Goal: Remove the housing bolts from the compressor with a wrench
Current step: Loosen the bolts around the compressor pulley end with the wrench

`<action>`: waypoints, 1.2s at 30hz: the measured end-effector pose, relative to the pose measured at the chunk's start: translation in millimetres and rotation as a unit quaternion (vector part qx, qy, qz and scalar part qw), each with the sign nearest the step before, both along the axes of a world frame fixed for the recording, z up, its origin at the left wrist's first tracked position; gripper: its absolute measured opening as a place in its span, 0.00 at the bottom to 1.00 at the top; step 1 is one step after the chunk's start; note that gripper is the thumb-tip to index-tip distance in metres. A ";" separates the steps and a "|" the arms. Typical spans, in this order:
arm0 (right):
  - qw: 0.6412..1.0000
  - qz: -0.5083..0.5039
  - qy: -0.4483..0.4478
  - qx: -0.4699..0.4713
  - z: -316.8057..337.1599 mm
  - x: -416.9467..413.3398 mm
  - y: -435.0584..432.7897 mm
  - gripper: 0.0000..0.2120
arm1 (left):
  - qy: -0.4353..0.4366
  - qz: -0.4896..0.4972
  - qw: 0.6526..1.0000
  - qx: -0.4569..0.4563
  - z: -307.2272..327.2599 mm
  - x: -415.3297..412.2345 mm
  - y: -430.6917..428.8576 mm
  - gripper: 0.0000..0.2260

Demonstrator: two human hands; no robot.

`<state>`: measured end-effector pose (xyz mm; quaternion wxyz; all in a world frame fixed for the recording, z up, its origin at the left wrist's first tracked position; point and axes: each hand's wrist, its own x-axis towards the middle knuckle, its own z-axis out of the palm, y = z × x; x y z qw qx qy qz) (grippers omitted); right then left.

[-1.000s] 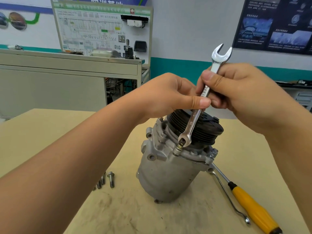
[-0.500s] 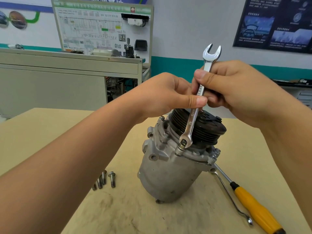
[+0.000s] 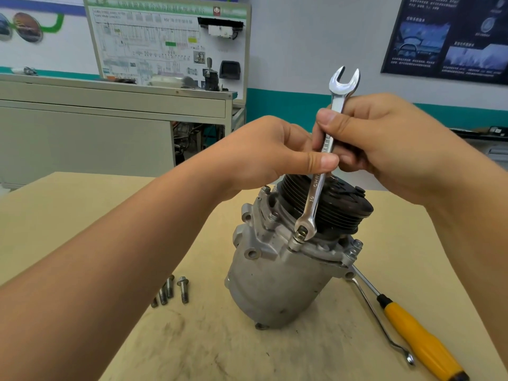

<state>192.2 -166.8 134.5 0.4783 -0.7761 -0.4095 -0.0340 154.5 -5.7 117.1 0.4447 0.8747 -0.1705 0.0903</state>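
A grey aluminium compressor (image 3: 272,279) with a black ribbed pulley (image 3: 338,207) stands tilted on the table. A chrome combination wrench (image 3: 314,199) stands nearly upright, its ring end on a raised housing bolt (image 3: 301,232) at the front of the flange. My right hand (image 3: 384,144) grips the wrench's upper shaft below the open jaw. My left hand (image 3: 275,155) pinches the shaft a little lower, thumb pressed against it. More bolt heads (image 3: 353,250) sit on the flange's right side.
Three loose bolts (image 3: 173,290) lie on the wooden table (image 3: 82,210) left of the compressor. A yellow-handled screwdriver (image 3: 417,339) and a bent metal rod (image 3: 382,320) lie to the right. A grey cabinet and a training board stand behind the table.
The wrench's upper end has swung to the left, from leaning right towards upright, with both hands following. The ring end stays on the bolt.
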 end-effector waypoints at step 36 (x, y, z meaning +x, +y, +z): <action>0.999 -0.022 -0.018 0.040 -5.1 -28.2 -23.6 0.15 | -0.008 -0.040 0.999 0.003 4.1 -13.6 -16.2 0.07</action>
